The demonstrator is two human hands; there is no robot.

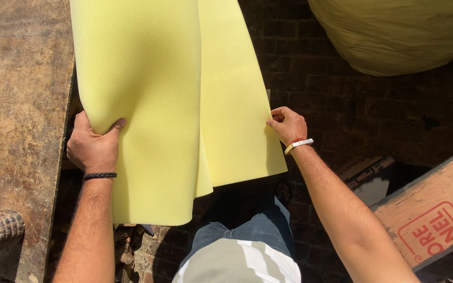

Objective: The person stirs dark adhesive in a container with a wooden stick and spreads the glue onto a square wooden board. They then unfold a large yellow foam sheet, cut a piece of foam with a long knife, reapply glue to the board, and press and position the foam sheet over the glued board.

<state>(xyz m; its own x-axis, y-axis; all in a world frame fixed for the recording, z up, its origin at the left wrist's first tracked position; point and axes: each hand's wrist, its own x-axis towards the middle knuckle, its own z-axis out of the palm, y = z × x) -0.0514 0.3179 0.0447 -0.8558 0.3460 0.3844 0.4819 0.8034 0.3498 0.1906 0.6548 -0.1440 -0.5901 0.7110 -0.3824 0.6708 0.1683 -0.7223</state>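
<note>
Both hands grip the yellow foam sheet (169,105): left hand (93,147) clamping its left edge by the counter (17,105), right hand (289,126) pinching the right edge.

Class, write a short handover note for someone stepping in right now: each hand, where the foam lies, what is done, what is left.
Left hand: grip closed on the left edge of the yellow foam sheet, thumb on top.
Right hand: pinching the right edge of the foam's lower layer.
Foam: two overlapping layers hang down in front of the person, beside the worn wooden table, above the brick floor.
Done: both edges are held.
Left: the foam is not laid flat on any surface yet.
Nearby: a wooden crate at the right, a pale bulky sack at the top.
</note>
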